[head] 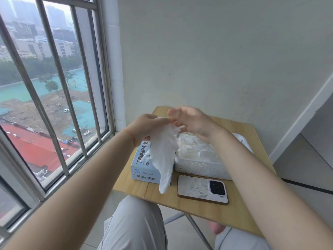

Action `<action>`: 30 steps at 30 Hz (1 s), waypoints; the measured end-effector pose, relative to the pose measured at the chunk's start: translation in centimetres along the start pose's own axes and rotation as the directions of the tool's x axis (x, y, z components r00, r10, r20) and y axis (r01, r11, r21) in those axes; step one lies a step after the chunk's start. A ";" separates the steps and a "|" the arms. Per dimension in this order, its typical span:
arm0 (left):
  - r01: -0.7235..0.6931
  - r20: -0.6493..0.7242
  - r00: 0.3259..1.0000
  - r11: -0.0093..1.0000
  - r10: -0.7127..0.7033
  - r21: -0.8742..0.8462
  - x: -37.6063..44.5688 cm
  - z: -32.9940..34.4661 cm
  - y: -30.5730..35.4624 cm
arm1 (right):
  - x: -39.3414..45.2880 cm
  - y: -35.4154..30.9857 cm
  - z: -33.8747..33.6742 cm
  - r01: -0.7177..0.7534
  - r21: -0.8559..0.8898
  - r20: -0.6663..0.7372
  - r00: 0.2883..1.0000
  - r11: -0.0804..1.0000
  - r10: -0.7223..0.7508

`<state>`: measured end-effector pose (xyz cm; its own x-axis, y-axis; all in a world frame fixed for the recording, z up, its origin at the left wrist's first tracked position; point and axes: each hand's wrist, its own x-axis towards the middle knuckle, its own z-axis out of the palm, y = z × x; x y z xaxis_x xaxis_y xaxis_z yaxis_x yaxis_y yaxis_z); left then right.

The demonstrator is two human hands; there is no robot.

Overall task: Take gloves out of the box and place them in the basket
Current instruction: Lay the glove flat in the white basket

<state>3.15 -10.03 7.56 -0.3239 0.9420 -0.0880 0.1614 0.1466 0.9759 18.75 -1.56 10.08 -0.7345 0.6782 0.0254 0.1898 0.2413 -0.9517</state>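
Note:
A white glove (pixel 164 159) hangs down from my left hand (pixel 146 126), which pinches its upper end above the light blue glove box (pixel 142 166). The glove covers part of the box's top and front. My right hand (pixel 191 122) hovers just right of the left, blurred, fingers loosely bent near the glove's top; whether it touches the glove I cannot tell. To the right of the box stands the white perforated basket (pixel 200 167), holding several crumpled white gloves (pixel 194 147).
Box and basket sit on a small wooden folding table (pixel 207 208). A phone (pixel 202 191) in a white case lies at the table's front, before the basket. A barred window (pixel 54 87) is on the left, a wall behind. My knees are under the table.

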 end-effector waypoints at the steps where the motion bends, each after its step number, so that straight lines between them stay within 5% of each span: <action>1: 0.046 0.044 0.998 0.998 -0.044 -0.042 0.1 0.2 -0.2 | -0.5 0.2 -0.3 -0.022 -0.094 0.068 0.997 0.995 0.028; 6: 0.151 0.276 0.954 0.983 -0.118 -0.101 -0.1 0.3 -1.0 | -1.0 1.4 -1.3 -0.090 -0.114 -0.037 0.996 0.989 0.086; 12: 0.087 0.278 0.958 0.994 -0.066 -0.065 -0.2 0.8 -2.0 | -0.8 1.9 -2.7 -0.159 -0.025 -0.269 0.952 0.987 0.147; 16: 0.015 0.194 0.981 0.996 0.003 -0.089 -0.2 1.7 -1.6 | -1.4 2.2 -2.9 -0.150 0.001 -0.164 0.975 0.989 0.148; 19: -0.032 0.177 0.983 0.992 0.053 -0.120 -0.3 1.9 -1.3 | -1.7 2.7 -2.9 -0.142 -0.139 -0.094 0.987 0.980 0.130; 24: 0.003 0.190 0.982 0.991 0.023 -0.134 -0.3 1.6 -1.6 | -1.5 2.5 -3.3 -0.105 -0.054 -0.289 0.953 0.993 0.086; 30: 0.147 0.381 0.917 0.988 -0.118 -0.049 -0.8 1.2 -2.6 | -1.1 1.2 -3.6 -0.108 -0.072 -0.513 0.856 0.992 0.056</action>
<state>4.15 -10.79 4.87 0.0392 0.9616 -0.2717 0.0662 0.2688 0.9609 22.16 0.46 10.05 -0.2840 0.9506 0.1253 0.3144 0.2158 -0.9244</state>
